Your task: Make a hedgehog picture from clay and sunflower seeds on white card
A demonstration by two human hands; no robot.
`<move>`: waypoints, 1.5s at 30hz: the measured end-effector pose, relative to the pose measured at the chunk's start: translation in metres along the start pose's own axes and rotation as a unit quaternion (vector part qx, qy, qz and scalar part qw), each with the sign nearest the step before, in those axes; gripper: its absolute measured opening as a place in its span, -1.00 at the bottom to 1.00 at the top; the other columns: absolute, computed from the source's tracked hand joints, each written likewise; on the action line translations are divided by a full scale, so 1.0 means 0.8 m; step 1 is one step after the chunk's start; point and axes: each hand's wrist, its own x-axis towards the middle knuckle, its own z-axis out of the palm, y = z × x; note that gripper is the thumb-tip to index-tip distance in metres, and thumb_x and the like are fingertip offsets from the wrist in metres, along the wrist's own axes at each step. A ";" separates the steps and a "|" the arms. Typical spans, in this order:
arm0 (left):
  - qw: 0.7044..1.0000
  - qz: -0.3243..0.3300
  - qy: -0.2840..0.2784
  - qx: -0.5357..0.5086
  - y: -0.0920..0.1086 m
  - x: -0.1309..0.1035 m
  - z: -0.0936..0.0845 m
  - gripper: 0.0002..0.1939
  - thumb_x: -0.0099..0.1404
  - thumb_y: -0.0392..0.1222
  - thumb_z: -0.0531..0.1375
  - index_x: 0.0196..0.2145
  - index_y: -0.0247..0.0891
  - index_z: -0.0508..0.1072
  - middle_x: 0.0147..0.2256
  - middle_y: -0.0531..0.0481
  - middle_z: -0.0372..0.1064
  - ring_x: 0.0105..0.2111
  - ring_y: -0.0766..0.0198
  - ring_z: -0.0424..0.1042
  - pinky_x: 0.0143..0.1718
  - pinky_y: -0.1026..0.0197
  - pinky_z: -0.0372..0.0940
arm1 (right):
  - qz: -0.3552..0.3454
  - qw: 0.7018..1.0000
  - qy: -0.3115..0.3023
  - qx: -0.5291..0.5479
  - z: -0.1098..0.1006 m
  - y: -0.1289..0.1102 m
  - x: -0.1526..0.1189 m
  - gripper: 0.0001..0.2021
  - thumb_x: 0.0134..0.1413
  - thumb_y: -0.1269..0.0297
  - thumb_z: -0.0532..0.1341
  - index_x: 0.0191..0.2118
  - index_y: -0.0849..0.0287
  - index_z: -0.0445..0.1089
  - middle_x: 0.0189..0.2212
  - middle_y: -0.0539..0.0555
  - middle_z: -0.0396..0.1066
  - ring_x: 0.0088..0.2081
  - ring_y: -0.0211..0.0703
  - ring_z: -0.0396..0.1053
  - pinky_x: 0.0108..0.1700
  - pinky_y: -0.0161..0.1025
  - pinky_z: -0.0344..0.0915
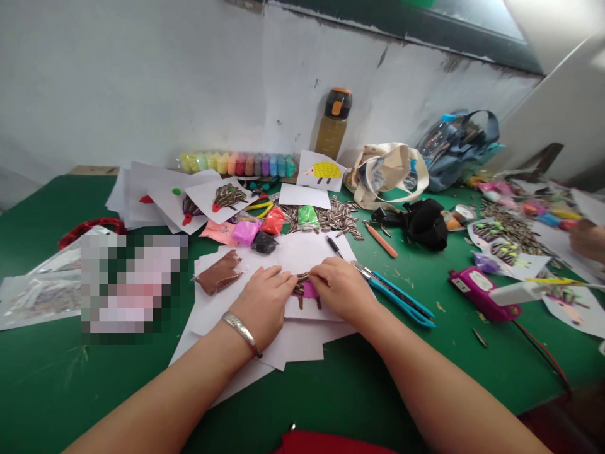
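Purple clay (310,290) with seeds (299,285) on paper (265,318) between hands; left hand (267,293) palm-down, fingers extended; right hand (341,285) fingers bunched, partly covering clay, grip unclear; brown packet (218,272) left, blue cutter (399,296) right

Table (42,372): green top. Front centre — loose stack of white sheets (302,347), laid askew. Behind it, a heap of seeds (343,217); stray seed (479,338) at right, near magenta device (486,293). Left: clear packets (45,299), red coil (70,236) just behind. Right of stack: blue tool (401,299), orange pen (382,241), black bundle (423,224). Rear, left to right — coloured row of packs (236,164), bottle (331,133) (base hidden), cream tote (385,167), blue bag (444,167).
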 end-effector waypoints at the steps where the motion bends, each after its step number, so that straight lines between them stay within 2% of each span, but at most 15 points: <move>1: 1.000 -0.001 -0.001 -0.001 0.000 0.000 0.000 -0.50 0.20 -0.49 -0.01 0.09 -0.40 0.39 0.04 -0.22 0.41 0.09 -0.08 0.27 0.12 -0.20 0.22 | 0.012 1.000 0.012 0.004 -0.005 0.005 0.001 -0.76 0.23 0.36 0.12 -0.40 0.16 0.50 -0.45 0.05 0.40 -0.31 -0.18 0.32 -0.26 -0.28 0.13; 5: 1.000 -0.004 -0.002 -0.009 0.000 -0.001 -0.001 -0.48 0.17 -0.50 0.02 0.09 -0.40 0.39 0.03 -0.23 0.41 0.10 -0.07 0.26 0.14 -0.18 0.20 | 0.085 0.992 0.088 -0.042 -0.030 0.038 0.017 -0.76 0.22 0.39 0.09 -0.30 0.16 0.53 -0.36 0.08 0.45 -0.21 -0.15 0.35 -0.16 -0.27 0.16; 8: 1.000 -0.009 -0.004 -0.013 0.001 0.000 -0.003 -0.48 0.16 -0.51 0.03 0.07 -0.41 0.40 0.02 -0.26 0.41 0.10 -0.08 0.26 0.13 -0.20 0.20 | 0.104 0.988 0.052 -0.105 -0.043 0.063 0.038 -0.70 0.20 0.44 0.05 -0.18 0.15 0.54 -0.26 0.11 0.48 -0.18 -0.11 0.37 -0.13 -0.25 0.16; 12: 1.000 -0.010 -0.013 -0.018 0.003 0.000 -0.005 -0.50 0.16 -0.50 0.04 0.07 -0.42 0.40 0.02 -0.27 0.41 0.08 -0.08 0.28 0.12 -0.20 0.21 | 0.094 0.985 0.020 -0.142 -0.036 0.081 0.062 -0.70 0.17 0.46 0.05 -0.23 0.16 0.55 -0.23 0.15 0.48 -0.14 -0.07 0.37 -0.14 -0.25 0.16; 17: 1.000 -0.009 -0.008 -0.021 0.004 -0.001 -0.006 -0.52 0.20 -0.47 0.03 0.08 -0.41 0.38 0.03 -0.26 0.40 0.09 -0.07 0.27 0.13 -0.21 0.19 | 0.101 0.985 0.022 -0.139 -0.019 0.088 0.068 -0.74 0.19 0.44 0.05 -0.28 0.20 0.51 -0.26 0.19 0.45 -0.18 -0.07 0.36 -0.17 -0.25 0.17; 20: 1.000 -0.007 -0.002 -0.020 0.003 -0.001 -0.006 -0.55 0.22 -0.47 0.02 0.06 -0.40 0.39 0.01 -0.25 0.41 0.08 -0.07 0.27 0.12 -0.21 0.20 | 0.115 0.983 0.040 -0.140 -0.024 0.081 0.059 -0.75 0.20 0.46 0.02 -0.25 0.24 0.46 -0.23 0.23 0.43 -0.17 -0.04 0.35 -0.16 -0.22 0.17; 23: 1.000 -0.003 0.005 -0.020 0.003 0.000 -0.005 -0.55 0.21 -0.47 0.03 0.05 -0.38 0.39 0.00 -0.25 0.41 0.07 -0.06 0.28 0.10 -0.20 0.21 | 0.125 0.984 0.066 -0.112 -0.035 0.058 0.038 -0.76 0.25 0.40 -0.01 -0.17 0.20 0.40 -0.29 0.15 0.43 -0.26 -0.09 0.36 -0.23 -0.24 0.19; 24: 1.000 -0.001 0.008 -0.022 0.003 0.000 -0.005 -0.56 0.21 -0.47 0.03 0.05 -0.38 0.39 -0.01 -0.25 0.41 0.06 -0.06 0.29 0.09 -0.20 0.22 | 0.125 0.987 0.081 -0.052 -0.037 0.048 0.029 -0.77 0.26 0.36 -0.01 -0.17 0.17 0.39 -0.37 0.09 0.44 -0.34 -0.13 0.35 -0.29 -0.26 0.19; 26: 1.000 0.001 0.010 -0.022 0.004 0.001 -0.006 -0.57 0.23 -0.46 0.03 0.04 -0.39 0.40 -0.02 -0.26 0.42 0.05 -0.06 0.30 0.07 -0.20 0.23 | 0.089 0.991 0.066 0.070 -0.039 0.027 0.011 -0.82 0.24 0.31 0.05 -0.24 0.11 0.41 -0.44 0.00 0.44 -0.41 -0.19 0.34 -0.35 -0.31 0.19; 30: 1.000 -0.001 0.010 -0.018 0.005 0.001 -0.008 -0.59 0.24 -0.46 0.03 0.02 -0.39 0.41 -0.05 -0.26 0.43 0.05 -0.07 0.31 0.06 -0.19 0.25 | 0.037 0.986 0.027 0.162 -0.032 0.000 -0.011 -0.81 0.19 0.37 0.11 -0.26 0.08 0.48 -0.33 -0.03 0.53 -0.28 -0.23 0.43 -0.22 -0.34 0.25; 38: 0.999 0.011 0.025 -0.017 0.004 0.000 -0.006 -0.64 0.28 -0.44 0.02 -0.02 -0.40 0.42 -0.06 -0.25 0.43 0.02 -0.04 0.31 0.07 -0.17 0.25 | 0.000 0.992 -0.030 0.126 -0.023 -0.005 -0.006 -0.76 0.17 0.45 0.11 -0.17 0.09 0.50 -0.24 0.00 0.56 -0.20 -0.20 0.46 -0.14 -0.32 0.24; 45: 1.000 0.013 0.026 -0.009 0.004 0.000 -0.004 -0.61 0.29 -0.43 0.01 0.03 -0.39 0.40 -0.03 -0.23 0.43 0.04 -0.04 0.31 0.09 -0.16 0.24 | -0.016 0.997 -0.062 0.042 -0.021 -0.005 -0.005 -0.78 0.24 0.41 0.08 -0.20 0.14 0.49 -0.30 0.07 0.49 -0.24 -0.17 0.39 -0.22 -0.31 0.16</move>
